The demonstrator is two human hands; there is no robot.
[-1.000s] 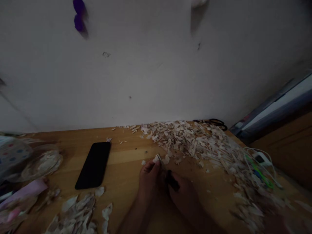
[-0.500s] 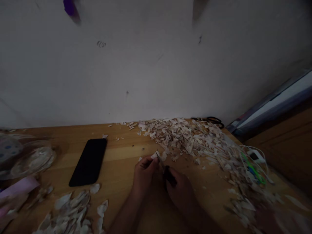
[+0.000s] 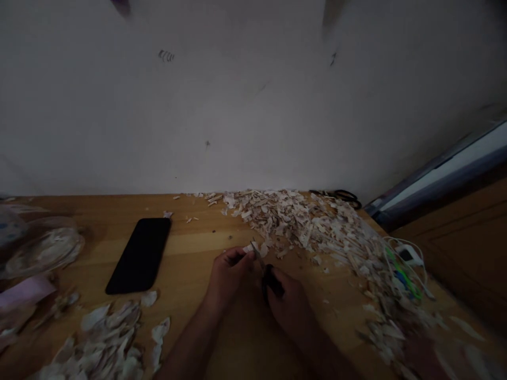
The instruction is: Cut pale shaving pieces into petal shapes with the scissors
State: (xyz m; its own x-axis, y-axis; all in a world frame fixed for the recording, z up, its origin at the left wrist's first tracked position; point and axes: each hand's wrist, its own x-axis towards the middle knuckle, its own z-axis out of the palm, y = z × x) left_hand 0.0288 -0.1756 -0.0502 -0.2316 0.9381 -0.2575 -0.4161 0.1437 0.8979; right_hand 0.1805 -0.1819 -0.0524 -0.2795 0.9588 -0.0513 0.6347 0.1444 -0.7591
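1. Left hand: thumb and forefinger pinched narrow on a small pale piece, held just above the table top. The other fingers are curled under.

2. Right hand: fingers closed around the dark grip of a black-handled tool. Its thin metal tip points up and away, meeting the pale piece at the left fingertips. The dim light does not show whether it has one blade or two.

3. Pale piece: between the two hands, at the near edge of the large heap, touching the tool's tip.

4. Wooden table: light-coloured board that carries everything listed. The forearms come in from the bottom edge of the view.

5. Large heap of pale chips: just beyond and to the right of the hands. It spreads from the wall line down along the right side of the table.

6. Smaller heap of pale flakes: near left, well apart from the hands, with broader pieces.

7. Phone: black, screen dark, lying flat and at a slant to the left of the left hand.

8. Clear plastic bag: far left, crumpled, with pale contents showing through. A pink sheet lies just in front of it.

9. Black scissors: at the back by the wall, at the far edge of the large heap.

10. White charger with cable: right side, among the chips, just beside a green item too blurred to name.

11. Wall: plain white, with a few small marks.
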